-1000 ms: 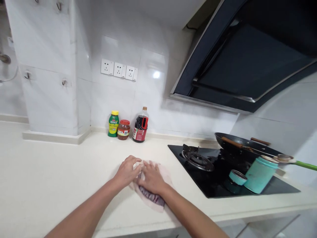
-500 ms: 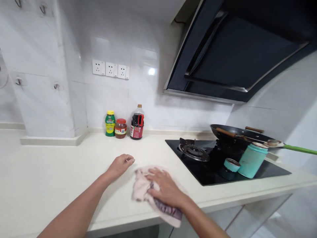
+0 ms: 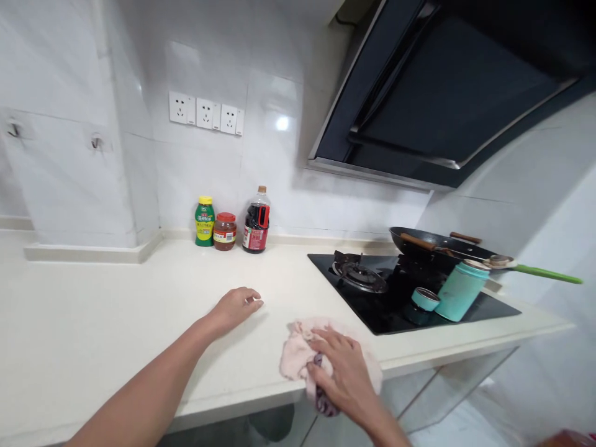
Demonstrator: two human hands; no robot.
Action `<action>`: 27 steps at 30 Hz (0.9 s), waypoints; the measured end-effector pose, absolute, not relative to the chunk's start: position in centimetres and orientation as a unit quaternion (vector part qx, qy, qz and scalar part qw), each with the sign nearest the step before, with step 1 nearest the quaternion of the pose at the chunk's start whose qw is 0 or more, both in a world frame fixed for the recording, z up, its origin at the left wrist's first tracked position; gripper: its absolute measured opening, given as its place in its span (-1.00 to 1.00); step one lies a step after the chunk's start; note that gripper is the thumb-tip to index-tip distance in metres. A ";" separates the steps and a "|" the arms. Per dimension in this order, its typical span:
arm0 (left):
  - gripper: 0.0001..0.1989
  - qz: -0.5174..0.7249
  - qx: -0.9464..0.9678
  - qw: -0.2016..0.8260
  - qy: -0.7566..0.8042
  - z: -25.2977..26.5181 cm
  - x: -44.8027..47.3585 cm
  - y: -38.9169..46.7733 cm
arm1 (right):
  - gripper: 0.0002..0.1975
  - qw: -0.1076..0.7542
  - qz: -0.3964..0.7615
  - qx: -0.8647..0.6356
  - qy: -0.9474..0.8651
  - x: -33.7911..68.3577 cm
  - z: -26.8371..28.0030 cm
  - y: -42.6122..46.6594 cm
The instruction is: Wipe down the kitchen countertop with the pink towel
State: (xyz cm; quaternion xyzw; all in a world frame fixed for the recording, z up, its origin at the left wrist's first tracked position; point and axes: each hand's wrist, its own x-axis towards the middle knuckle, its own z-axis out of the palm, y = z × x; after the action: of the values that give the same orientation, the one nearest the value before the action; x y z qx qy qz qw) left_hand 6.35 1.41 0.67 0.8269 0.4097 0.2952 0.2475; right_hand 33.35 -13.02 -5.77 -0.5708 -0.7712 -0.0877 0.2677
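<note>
My right hand (image 3: pixel 342 366) lies on a pale pink cloth (image 3: pixel 294 357) at the counter's front edge, its fingers pressing and gripping the fabric. A dark patterned part of the cloth bunches under the thumb, and one end hangs over the edge. To the left, my left hand (image 3: pixel 236 310) hovers over or rests lightly on the cream countertop (image 3: pixel 116 316). Its fingers are loosely curled, with a gap to the thumb and nothing held.
Against the back wall stand a green squeeze bottle (image 3: pixel 205 223), a red-lidded jar (image 3: pixel 225 233) and a dark sauce bottle (image 3: pixel 256 225). On the right, the black gas stove (image 3: pixel 386 313) carries a wok (image 3: pixel 419 239), a turquoise canister (image 3: pixel 460 292) and a small turquoise lid (image 3: pixel 424 299). A range hood (image 3: pixel 447 105) overhangs it.
My right hand has slid the cloth to the right along the counter's front edge. My left hand has shifted slightly right. The view has tilted down a little.
</note>
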 end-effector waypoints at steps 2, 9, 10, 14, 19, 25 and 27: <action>-0.61 0.293 0.827 0.251 0.409 0.5 6.3 1.5 | -0.68 0.289 -0.078 -0.531 -0.792 30.4 -6.0 -14.0; -0.58 0.293 0.824 0.263 0.408 0.1 6.5 2.0 | -0.47 0.287 -0.133 -0.406 -0.857 22.0 -8.1 -15.5; -0.58 0.293 0.823 0.265 0.408 0.0 6.5 2.1 | -0.48 0.290 -0.168 -0.395 -0.856 21.2 -8.4 -15.4; -0.56 0.286 0.824 0.263 0.413 -0.5 6.5 2.7 | -0.68 0.341 -0.295 -0.384 -0.806 20.3 -9.4 -14.6; -0.55 0.275 0.829 0.249 0.418 -0.7 6.3 2.9 | -0.83 0.374 -0.344 -0.366 -0.780 24.5 -10.0 -14.1; -0.52 0.247 0.842 0.221 0.425 -1.0 6.3 3.4 | -0.72 0.297 -0.290 -0.435 -0.799 34.0 -10.7 -14.6; -0.54 0.244 0.848 0.208 0.423 -1.1 6.3 3.7 | -0.54 0.276 -0.260 -0.458 -0.804 37.4 -11.0 -14.8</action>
State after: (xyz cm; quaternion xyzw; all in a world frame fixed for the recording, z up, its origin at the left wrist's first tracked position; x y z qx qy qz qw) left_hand 6.26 3.67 -1.08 0.8475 0.4230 0.2440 0.2079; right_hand 37.40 -14.78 -10.99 -0.4583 -0.8039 -0.2599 0.2759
